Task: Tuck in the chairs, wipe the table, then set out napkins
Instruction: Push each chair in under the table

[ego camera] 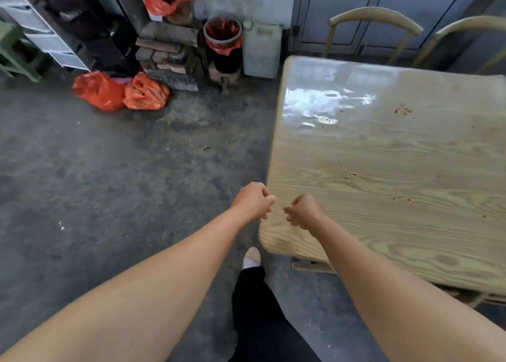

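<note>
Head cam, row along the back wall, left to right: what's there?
white drawer unit → brick stack → red-lined bucket → white jerrycan → first chair → second chair

both hands, left hand (253, 199) and right hand (304, 211), hover curled and empty at the crumb-specked wooden table (383, 153) beside two chairs (375, 15).
</note>
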Available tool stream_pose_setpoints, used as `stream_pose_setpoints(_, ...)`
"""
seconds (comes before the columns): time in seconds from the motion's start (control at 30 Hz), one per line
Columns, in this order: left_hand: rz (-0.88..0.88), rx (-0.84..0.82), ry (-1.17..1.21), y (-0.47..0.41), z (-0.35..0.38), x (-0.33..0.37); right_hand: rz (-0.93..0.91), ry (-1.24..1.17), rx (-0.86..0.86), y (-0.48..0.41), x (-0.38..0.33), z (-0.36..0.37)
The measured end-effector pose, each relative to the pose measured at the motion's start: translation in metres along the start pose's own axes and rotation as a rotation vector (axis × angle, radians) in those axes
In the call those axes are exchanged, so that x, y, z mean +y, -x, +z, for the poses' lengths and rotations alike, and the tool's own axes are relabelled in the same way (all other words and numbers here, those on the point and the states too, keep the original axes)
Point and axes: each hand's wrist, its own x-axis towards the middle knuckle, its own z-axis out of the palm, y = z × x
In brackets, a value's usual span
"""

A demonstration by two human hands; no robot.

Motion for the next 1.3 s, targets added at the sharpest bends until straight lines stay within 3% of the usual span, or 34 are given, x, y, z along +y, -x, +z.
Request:
stream_pose_setpoints(0.27,0.011,-0.054,-0.134,-0.084,-0.073,0.036,0.045,-0.102,-0.024,-0.07,-0.084,-0.013)
stream_pose_setpoints(0.7,0.075,-0.171,-0.113,-0.206,-0.155,0.109,0.115,-0.245,0.079,-0.156,-0.195,-0.087)
stream_pose_setpoints(1.0,0.19,-0.272,-0.12,-0.315,-0.225,0.172,0.244,-0.511,0.268,-0.227,-0.272,-0.123)
stream_pose_setpoints(1.3,0.231,-0.418,-0.127,-0.402,-0.255,0.241,0.345,-1.073,0.298,-0.263,-0.321,-0.174)
